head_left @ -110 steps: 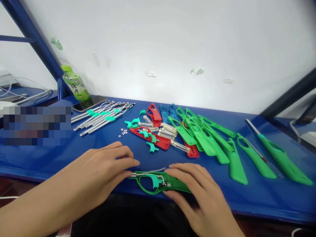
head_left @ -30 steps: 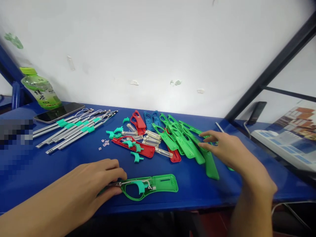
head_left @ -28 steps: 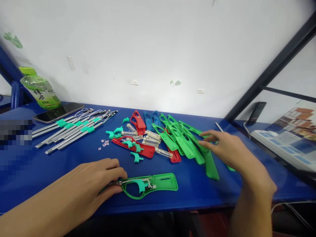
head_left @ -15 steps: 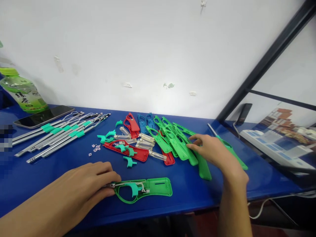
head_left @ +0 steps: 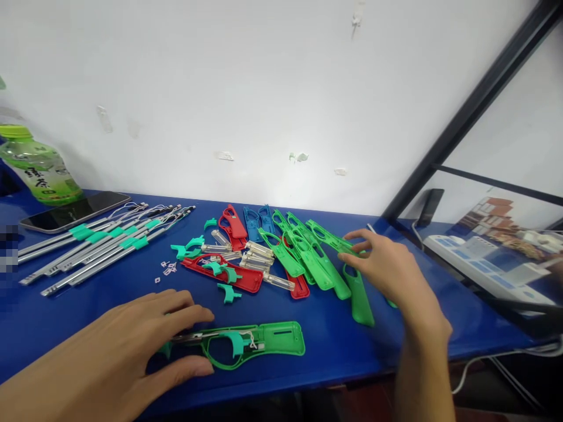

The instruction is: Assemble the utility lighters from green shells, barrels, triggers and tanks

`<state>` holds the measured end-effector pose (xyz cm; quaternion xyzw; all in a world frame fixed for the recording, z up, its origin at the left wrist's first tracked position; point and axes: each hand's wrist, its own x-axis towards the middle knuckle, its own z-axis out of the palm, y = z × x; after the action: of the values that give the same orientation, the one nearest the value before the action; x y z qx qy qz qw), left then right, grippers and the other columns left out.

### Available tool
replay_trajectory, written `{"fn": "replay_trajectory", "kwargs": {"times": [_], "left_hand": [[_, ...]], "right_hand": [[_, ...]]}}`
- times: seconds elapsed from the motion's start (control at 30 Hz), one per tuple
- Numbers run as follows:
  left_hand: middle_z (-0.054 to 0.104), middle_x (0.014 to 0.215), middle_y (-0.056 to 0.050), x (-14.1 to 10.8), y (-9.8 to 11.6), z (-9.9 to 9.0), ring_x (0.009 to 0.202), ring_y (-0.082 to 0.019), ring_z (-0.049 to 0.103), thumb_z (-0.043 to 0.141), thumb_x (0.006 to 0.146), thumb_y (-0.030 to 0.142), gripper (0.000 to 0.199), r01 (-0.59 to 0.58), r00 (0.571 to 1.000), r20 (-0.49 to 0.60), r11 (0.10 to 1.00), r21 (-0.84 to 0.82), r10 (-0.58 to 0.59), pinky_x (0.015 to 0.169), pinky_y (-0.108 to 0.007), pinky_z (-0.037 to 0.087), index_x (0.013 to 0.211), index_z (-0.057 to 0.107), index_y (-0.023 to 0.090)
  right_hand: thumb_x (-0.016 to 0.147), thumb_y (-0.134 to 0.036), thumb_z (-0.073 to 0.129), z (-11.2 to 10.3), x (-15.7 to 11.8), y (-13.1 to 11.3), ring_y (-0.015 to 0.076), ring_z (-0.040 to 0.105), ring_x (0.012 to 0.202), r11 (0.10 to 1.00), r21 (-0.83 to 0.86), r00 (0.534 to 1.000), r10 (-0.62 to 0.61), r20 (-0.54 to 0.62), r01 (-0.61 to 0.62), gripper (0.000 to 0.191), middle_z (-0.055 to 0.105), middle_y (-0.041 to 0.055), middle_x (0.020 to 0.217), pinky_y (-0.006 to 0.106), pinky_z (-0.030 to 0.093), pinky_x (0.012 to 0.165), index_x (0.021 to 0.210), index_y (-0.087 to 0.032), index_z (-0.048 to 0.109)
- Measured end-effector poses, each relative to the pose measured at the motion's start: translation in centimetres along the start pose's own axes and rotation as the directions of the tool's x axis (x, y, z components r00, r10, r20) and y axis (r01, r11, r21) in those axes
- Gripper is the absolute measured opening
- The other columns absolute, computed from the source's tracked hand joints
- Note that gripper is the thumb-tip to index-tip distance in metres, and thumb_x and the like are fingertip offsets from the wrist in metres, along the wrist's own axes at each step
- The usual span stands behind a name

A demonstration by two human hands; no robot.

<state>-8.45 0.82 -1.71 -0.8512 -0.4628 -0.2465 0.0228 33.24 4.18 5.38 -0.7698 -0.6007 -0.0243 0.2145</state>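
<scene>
My left hand (head_left: 145,346) rests on the table with fingers and thumb apart, around the metal rod of a green lighter shell half (head_left: 281,338). That half lies open side up, with a teal trigger (head_left: 237,343), white wire and the rod in it; the rod's far end is hidden under my palm. My right hand (head_left: 387,264) curls its thumb and fingers around the wide end of another green shell half (head_left: 328,235) at the right of the pile. Below these fingers lies a further green handle piece (head_left: 361,302).
Red shells (head_left: 246,278), blue shells (head_left: 259,221), clear tubes (head_left: 257,258) and teal triggers (head_left: 229,293) lie mid-table. Metal rods with wires (head_left: 101,243), a phone (head_left: 74,211) and a bottle (head_left: 39,167) are at left. A black frame (head_left: 466,117) stands at right.
My left fingers have parted from the rod, leaving the filled shell on the table. My right hand has closed around a green shell's wide end, which has swung away from the handle piece below.
</scene>
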Motion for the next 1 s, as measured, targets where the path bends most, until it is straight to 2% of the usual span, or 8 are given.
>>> {"fn": "replay_trajectory", "kwargs": {"times": [0.1,0.2,0.3,0.37,0.43,0.6,0.77,1.0], "left_hand": [[0.085,0.123,-0.001,0.4,0.3,-0.6,0.107,-0.031,0.083,0.043,0.105,0.085,0.063,-0.092,0.996,0.004,0.992,0.087,0.092,0.09,-0.039,0.069,0.121,0.085,0.041],[0.083,0.128,-0.001,1.4,1.1,-1.4,0.113,-0.03,0.083,0.04,0.112,0.076,0.057,-0.106,0.991,-0.074,0.987,0.117,0.115,0.094,-0.036,0.068,0.14,0.075,0.041],[0.085,0.108,0.001,2.2,2.1,-2.0,0.083,-0.022,0.085,0.043,0.114,0.07,0.06,-0.081,0.984,-0.149,0.991,0.111,0.097,0.069,-0.026,0.066,0.167,0.049,0.042],[0.082,0.094,0.004,2.6,2.7,-2.2,0.059,-0.016,0.077,0.041,0.115,0.068,0.067,-0.067,0.981,-0.175,0.994,0.084,0.081,0.051,-0.021,0.059,0.175,0.034,0.04],[0.082,0.099,0.003,2.8,3.1,-2.3,0.053,-0.014,0.072,0.04,0.115,0.069,0.069,-0.079,0.971,-0.22,0.995,0.068,0.092,0.047,-0.02,0.056,0.177,0.029,0.04],[0.079,0.135,0.0,2.9,3.1,-2.4,0.072,-0.015,0.079,0.049,0.117,0.059,0.06,-0.175,0.934,-0.299,0.98,0.091,0.194,0.07,-0.024,0.066,0.174,0.035,0.047],[0.08,0.131,0.004,2.6,2.8,-2.7,0.093,-0.018,0.084,0.051,0.117,0.052,0.05,-0.228,0.913,-0.327,0.97,0.083,0.243,0.076,-0.024,0.066,0.167,0.045,0.051],[0.081,0.119,0.006,2.6,2.5,-2.4,0.073,-0.014,0.079,0.055,0.116,0.052,0.041,-0.182,0.924,-0.339,0.983,0.025,0.179,0.06,-0.022,0.057,0.157,0.055,0.052]], "right_hand": [[0.09,-0.035,0.086,-1.4,-0.7,-0.7,0.0327,0.084,0.099,0.995,0.091,0.999,-0.033,-0.011,0.033,0.035,0.087,0.0033,0.106,0.044,0.061,0.087,0.124,-0.029,0.078],[0.089,-0.037,0.089,-2.6,-1.9,-1.9,0.0254,0.084,0.104,0.956,0.232,0.982,-0.19,0.017,0.181,0.04,0.087,-0.0019,0.109,0.036,0.063,0.091,0.127,-0.035,0.076],[0.09,-0.03,0.091,-3.4,-3.6,-3.6,0.0212,0.084,0.107,0.842,0.36,0.902,-0.432,0.008,0.4,0.047,0.087,-0.0064,0.111,0.031,0.063,0.091,0.132,-0.041,0.072],[0.09,-0.023,0.09,-3.7,-4.8,-4.8,0.0192,0.084,0.106,0.797,0.354,0.856,-0.517,-0.019,0.489,0.056,0.086,-0.0094,0.113,0.028,0.063,0.089,0.136,-0.045,0.068],[0.091,-0.02,0.09,-3.8,-5.8,-6.0,0.0174,0.084,0.105,0.765,0.335,0.821,-0.57,-0.047,0.55,0.065,0.085,-0.0118,0.117,0.026,0.063,0.087,0.142,-0.049,0.062],[0.093,-0.016,0.086,-3.8,-7.3,-7.8,0.0144,0.084,0.104,0.697,0.33,0.75,-0.66,-0.052,0.636,0.076,0.083,-0.0134,0.127,0.022,0.065,0.085,0.152,-0.05,0.052],[0.096,-0.015,0.082,-3.9,-7.5,-7.9,0.0147,0.082,0.112,0.67,0.334,0.725,-0.686,-0.063,0.663,0.073,0.079,-0.01,0.137,0.021,0.065,0.091,0.154,-0.047,0.051],[0.102,-0.011,0.07,-3.8,-7.8,-8.0,0.0127,0.077,0.121,0.653,0.362,0.708,-0.705,-0.031,0.665,0.059,0.073,-0.0056,0.145,0.022,0.063,0.102,0.149,-0.045,0.06]]}}
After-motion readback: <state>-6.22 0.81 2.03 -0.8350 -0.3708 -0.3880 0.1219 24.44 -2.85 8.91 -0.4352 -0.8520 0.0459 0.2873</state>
